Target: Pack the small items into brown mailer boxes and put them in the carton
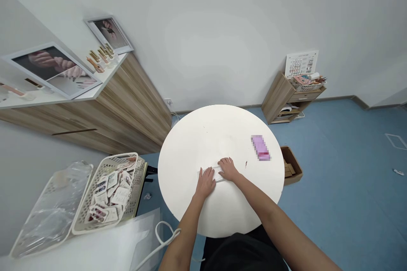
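A round white table [203, 139] stands in front of me. Both my hands rest flat on a thin white, partly clear packet [217, 174] lying near the table's front. My left hand [205, 182] presses its left end, fingers stretched out. My right hand [228, 169] lies on its right end, fingers spread. A small dark speck [246, 164] lies just right of my right hand. Farther right on the table sits a pink blurred rectangular object [260, 147].
A white basket [111, 191] full of small packets and a second basket holding clear plastic [54, 207] sit at my left. A wooden cabinet [121, 106] with pictures stands behind. A cardboard box [291, 165] lies on the blue floor, a small shelf [288, 97] by the wall.
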The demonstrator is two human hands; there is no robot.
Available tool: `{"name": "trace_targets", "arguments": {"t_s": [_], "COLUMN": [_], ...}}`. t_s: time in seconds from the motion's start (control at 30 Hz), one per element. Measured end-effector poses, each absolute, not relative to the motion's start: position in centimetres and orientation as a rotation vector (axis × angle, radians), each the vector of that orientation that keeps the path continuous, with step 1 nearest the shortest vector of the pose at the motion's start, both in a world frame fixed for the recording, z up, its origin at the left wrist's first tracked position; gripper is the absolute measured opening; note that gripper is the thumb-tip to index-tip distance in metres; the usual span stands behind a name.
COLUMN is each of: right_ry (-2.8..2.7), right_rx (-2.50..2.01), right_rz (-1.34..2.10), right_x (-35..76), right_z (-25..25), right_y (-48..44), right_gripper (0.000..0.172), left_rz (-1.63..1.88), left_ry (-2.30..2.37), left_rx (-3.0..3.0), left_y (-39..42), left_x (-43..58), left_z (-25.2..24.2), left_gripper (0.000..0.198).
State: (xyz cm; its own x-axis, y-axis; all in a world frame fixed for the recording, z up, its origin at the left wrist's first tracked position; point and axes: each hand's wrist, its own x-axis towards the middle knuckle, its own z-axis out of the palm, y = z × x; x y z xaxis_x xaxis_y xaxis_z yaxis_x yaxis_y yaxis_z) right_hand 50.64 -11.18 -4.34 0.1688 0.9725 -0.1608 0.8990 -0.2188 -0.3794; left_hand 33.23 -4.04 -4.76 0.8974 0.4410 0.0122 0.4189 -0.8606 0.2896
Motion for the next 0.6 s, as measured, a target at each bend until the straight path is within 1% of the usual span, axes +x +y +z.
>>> {"name": "trace_targets", "arguments": {"t_s": [0.07,0.13,0.2,0.3,0.37,0.5,0.6], "right_ry": [-1.941,-2.031,-2.057,-2.093,-2.129,-2.133,-2.13], "right_rx": [-2.153,-2.084,-2.061,-2.035,-2.021,-2.012,-1.98], "right_rz": [0.454,0.437,0.472,0.519,0.536,0.589,0.665], "right_x": [50.3,49.8,49.4,49.0,48.8,48.6,48.5], "right_z": [-4.0,-3.8,-3.8,-4.1,-4.3,-4.0,-3.2], "right_y": [-11.8,-12.4,-13.1,-14.4,-15.2,-16.5,-16.9], "right_gripper": [0.039,0.042,0.047,0.061,0.067,0.066,0.057], "left_rz": [0.094,0.054,0.029,0.045,0.059,0.026,-0.064], "left_ry": [0.582,0.541,0.523,0.505,0.493,0.511,0.544], "left_rx": [2.787,2.8,2.804,2.784,2.758,2.668,2.572], "left_y": [-3.8,-3.5,-3.5,-3.9,-4.5,-5.8,-6.0], "left_x": [32.8,32.6,32.6,32.5,32.3,31.7,31.6], "left_z": [-4.8,-4.8,-4.8,-4.8,-4.8,-4.5,-3.8], "left_gripper": [0.052,0.059,0.06,0.058,0.058,0.057,0.051]}}
